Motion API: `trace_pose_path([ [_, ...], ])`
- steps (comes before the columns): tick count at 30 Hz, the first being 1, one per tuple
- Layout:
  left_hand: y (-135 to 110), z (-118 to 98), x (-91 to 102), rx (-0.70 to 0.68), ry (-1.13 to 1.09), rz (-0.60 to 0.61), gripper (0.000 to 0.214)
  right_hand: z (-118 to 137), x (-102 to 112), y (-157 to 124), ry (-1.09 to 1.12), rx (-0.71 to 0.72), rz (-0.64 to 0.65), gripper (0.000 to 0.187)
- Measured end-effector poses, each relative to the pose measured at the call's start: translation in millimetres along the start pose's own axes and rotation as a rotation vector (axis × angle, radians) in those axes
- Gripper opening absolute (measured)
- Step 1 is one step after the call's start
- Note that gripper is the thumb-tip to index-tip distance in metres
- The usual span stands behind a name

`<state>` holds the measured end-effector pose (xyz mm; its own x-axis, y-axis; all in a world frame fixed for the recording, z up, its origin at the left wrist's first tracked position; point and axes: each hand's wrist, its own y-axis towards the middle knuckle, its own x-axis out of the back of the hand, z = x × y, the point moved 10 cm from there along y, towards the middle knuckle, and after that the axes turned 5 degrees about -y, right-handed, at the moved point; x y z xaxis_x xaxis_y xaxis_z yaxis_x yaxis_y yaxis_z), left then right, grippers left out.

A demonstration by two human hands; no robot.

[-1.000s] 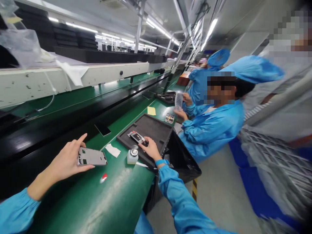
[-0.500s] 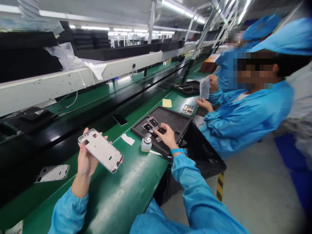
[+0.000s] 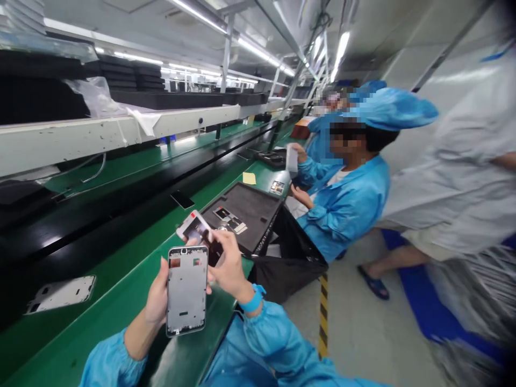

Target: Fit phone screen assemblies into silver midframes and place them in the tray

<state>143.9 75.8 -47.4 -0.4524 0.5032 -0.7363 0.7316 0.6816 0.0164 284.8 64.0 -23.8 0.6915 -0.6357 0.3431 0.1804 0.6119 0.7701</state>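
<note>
My left hand (image 3: 158, 294) is closed round a silver phone frame (image 3: 187, 290), held upright in front of me above the green bench. My right hand (image 3: 229, 267) is closed on a phone screen panel (image 3: 200, 235) with a white edge and dark glass, held just behind the top of the frame. A blue band sits on my right wrist. A black foam tray (image 3: 258, 209) lies further along the bench, with two similar panels (image 3: 230, 219) lying in it.
Another silver frame (image 3: 60, 293) lies on the black conveyor belt at left. A dark phone (image 3: 182, 200) lies on the belt further on. A yellow note (image 3: 249, 178) is beyond the tray. Co-workers in blue coats sit at right; a person in white passes by.
My right hand lifted a screen panel out of the black tray and brought it to the frame. My left hand turned the frame upright and moved it toward the middle.
</note>
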Motion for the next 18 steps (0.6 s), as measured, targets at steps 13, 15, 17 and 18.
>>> trace_pose_path([
  [13,9.2,-12.4,21.4,-0.095,0.391,-0.092,0.089,12.2,8.6,6.9,0.419,-0.179,0.209,0.046],
  [15,11.0,-17.4,14.4,-0.188,0.580,-0.034,0.091,17.0,2.3,10.8,0.450,-0.196,0.165,0.044],
  [17,10.6,-25.3,8.2,-0.308,0.772,0.013,0.082,17.6,-1.2,13.7,0.489,-0.228,0.077,0.040],
  [18,9.8,-29.1,5.3,-0.368,0.855,0.034,0.076,16.8,-2.2,14.6,0.512,-0.248,0.030,0.038],
])
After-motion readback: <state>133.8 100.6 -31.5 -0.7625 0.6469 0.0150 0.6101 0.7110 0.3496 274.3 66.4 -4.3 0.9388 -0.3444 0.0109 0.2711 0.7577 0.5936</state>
